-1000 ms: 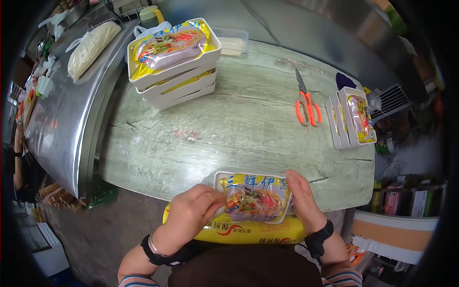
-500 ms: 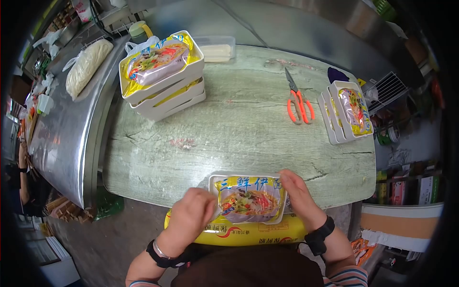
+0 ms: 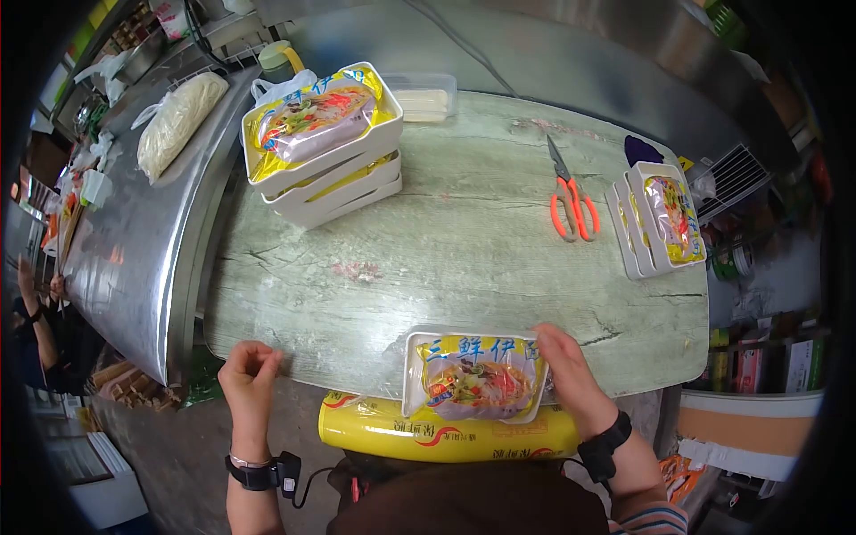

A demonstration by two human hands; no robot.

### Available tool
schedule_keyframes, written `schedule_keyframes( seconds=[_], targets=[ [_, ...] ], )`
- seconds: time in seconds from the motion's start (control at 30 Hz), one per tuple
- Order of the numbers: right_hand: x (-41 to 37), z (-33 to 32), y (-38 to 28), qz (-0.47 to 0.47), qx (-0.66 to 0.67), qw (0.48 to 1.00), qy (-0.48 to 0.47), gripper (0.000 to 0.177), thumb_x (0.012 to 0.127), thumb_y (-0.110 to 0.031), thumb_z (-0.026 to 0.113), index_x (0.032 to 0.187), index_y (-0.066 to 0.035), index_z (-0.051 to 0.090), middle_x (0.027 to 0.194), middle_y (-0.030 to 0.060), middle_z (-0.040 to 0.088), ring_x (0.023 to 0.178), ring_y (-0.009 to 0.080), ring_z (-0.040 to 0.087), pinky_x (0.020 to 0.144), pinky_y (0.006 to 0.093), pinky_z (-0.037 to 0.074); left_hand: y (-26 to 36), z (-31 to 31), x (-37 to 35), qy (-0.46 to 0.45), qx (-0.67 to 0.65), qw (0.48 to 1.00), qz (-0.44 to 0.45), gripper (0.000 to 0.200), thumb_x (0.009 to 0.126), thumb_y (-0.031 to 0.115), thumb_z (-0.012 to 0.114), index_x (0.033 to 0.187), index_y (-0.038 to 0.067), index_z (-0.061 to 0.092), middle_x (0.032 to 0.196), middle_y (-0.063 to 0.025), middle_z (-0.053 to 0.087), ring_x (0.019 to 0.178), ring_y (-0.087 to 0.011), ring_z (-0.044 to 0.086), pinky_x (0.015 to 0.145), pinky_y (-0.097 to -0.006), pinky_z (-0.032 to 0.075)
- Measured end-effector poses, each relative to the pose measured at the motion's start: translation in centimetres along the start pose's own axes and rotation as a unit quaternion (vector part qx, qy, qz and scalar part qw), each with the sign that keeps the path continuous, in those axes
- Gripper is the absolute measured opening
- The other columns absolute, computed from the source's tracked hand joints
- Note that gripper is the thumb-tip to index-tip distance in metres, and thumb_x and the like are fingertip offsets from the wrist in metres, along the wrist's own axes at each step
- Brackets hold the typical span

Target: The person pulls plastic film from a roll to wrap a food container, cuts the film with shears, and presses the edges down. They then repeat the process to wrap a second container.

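Observation:
A white tray [image 3: 413, 392] with a yellow noodle packet [image 3: 481, 374] in it lies at the table's near edge, partly above a yellow roll of cling film [image 3: 374, 430]. My right hand [image 3: 571, 374] grips the tray's right side, its fingers bent along the rim. Off to the left, my left hand [image 3: 250, 379] is raised over the table's near edge, apart from the tray. Its thumb and fingertips are pinched together; whether clear film is between them cannot be made out.
Stacked trays of noodle packets [image 3: 325, 201] stand at the back left, with a smaller stack [image 3: 633, 232] at the right. Orange-handled scissors [image 3: 573, 201] lie between. A steel counter [image 3: 134, 259] flanks the table on the left; a person's arm [image 3: 40, 330] shows beyond.
My left hand has moved from the tray's left side out to the left, fingers still pinched. My right hand stays at the tray's right side. The view has shifted slightly.

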State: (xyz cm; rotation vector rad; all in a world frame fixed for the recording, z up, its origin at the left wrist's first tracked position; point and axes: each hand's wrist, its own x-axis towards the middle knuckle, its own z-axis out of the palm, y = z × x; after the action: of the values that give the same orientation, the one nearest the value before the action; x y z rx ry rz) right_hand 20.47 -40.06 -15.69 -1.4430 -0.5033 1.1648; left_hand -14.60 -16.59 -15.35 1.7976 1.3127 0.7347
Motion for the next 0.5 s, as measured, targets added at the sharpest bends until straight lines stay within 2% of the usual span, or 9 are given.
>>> schedule_keyframes(
  seconds=[0.03,0.07,0.1,0.13,0.17,0.23,0.33,0.43,0.5],
  targets=[
    [-0.1,0.1,0.0,0.001,-0.001,1.000,0.011,0.026,0.099,-0.029,0.050,0.100,-0.004,0.055,0.088,-0.0050,0.050,0.086,0.0039,0.044,0.078,0.0203,0.037,-0.5,-0.6,-0.2,-0.020,0.143,0.989,0.020,0.020,0.081,-0.004,0.066,0.097,0.002,0.058,0.082,-0.0053,0.066,0.069,-0.0124,0.062,0.062,-0.0232,0.048],
    [-0.2,0.2,0.0,0.002,-0.001,1.000,0.022,0.026,0.099,-0.030,0.050,0.100,-0.004,0.055,0.089,-0.0049,0.051,0.086,0.0038,0.044,0.079,0.0202,0.037,-0.7,-0.8,-0.5,-0.019,0.143,0.989,0.017,0.020,0.081,-0.004,0.066,0.097,0.002,0.058,0.082,-0.0053,0.066,0.069,-0.0124,0.062,0.062,-0.0232,0.048],
    [-0.2,0.3,-0.2,0.002,-0.002,1.000,0.020,0.026,0.099,-0.030,0.050,0.100,-0.004,0.055,0.089,-0.0049,0.051,0.086,0.0038,0.044,0.079,0.0202,0.037,0.9,-0.7,-0.5,0.041,0.272,0.952,0.137,0.026,0.078,-0.005,0.067,0.101,0.002,0.060,0.088,-0.0071,0.064,0.075,-0.0154,0.061,0.065,-0.0251,0.048],
    [-0.2,0.4,-0.4,0.005,0.003,1.000,0.022,0.027,0.099,-0.030,0.050,0.101,-0.004,0.056,0.089,-0.0045,0.052,0.087,0.0037,0.045,0.079,0.0202,0.038,2.4,-0.5,-0.6,0.097,0.392,0.880,0.252,0.032,0.075,-0.007,0.067,0.104,0.002,0.061,0.093,-0.0088,0.063,0.081,-0.0184,0.061,0.069,-0.0270,0.048],
    [-0.3,0.5,-0.4,0.012,0.008,1.000,0.025,0.027,0.099,-0.030,0.050,0.101,-0.004,0.056,0.090,-0.0041,0.053,0.087,0.0037,0.046,0.080,0.0202,0.038,3.4,-0.1,-0.8,0.096,0.393,0.880,0.249,0.032,0.075,-0.007,0.067,0.104,0.002,0.061,0.093,-0.0088,0.063,0.081,-0.0184,0.061,0.069,-0.0270,0.048],
    [-0.3,0.3,-0.2,0.010,0.016,1.000,0.011,0.028,0.099,-0.030,0.049,0.101,-0.004,0.056,0.091,-0.0036,0.054,0.087,0.0039,0.047,0.081,0.0204,0.038,5.1,0.9,-1.1,0.096,0.267,0.931,0.230,0.036,0.069,-0.006,0.069,0.103,0.004,0.065,0.097,-0.0124,0.061,0.091,-0.0306,0.060,0.078,-0.0365,0.049],
    [-0.3,0.1,-0.2,0.010,0.022,1.000,-0.007,0.028,0.099,-0.031,0.049,0.101,-0.004,0.056,0.091,-0.0029,0.056,0.088,0.0044,0.048,0.081,0.0209,0.039,6.9,3.2,-1.0,-0.100,0.031,0.988,0.116,0.034,0.070,-0.003,0.072,0.101,0.006,0.066,0.093,-0.0098,0.061,0.080,-0.0234,0.061,0.069,-0.0310,0.050],
    [-0.3,-0.2,-0.1,0.013,0.029,0.999,-0.011,0.029,0.099,-0.032,0.049,0.101,-0.005,0.056,0.091,-0.0027,0.056,0.088,0.0048,0.049,0.081,0.0212,0.039,9.0,6.2,-0.5,-0.136,0.032,0.978,0.157,0.034,0.067,0.000,0.075,0.100,0.008,0.067,0.091,-0.0079,0.061,0.076,-0.0213,0.061,0.064,-0.0300,0.051],
    [-0.4,-0.2,0.0,0.016,0.037,0.999,-0.012,0.029,0.099,-0.033,0.049,0.102,-0.005,0.056,0.091,-0.0027,0.056,0.088,0.0049,0.049,0.081,0.0213,0.039,9.0,7.5,-0.3,-0.111,0.132,0.923,0.345,0.031,0.066,0.003,0.075,0.095,0.010,0.067,0.090,-0.0055,0.061,0.074,-0.0216,0.060,0.063,-0.0312,0.050]
  ],
)
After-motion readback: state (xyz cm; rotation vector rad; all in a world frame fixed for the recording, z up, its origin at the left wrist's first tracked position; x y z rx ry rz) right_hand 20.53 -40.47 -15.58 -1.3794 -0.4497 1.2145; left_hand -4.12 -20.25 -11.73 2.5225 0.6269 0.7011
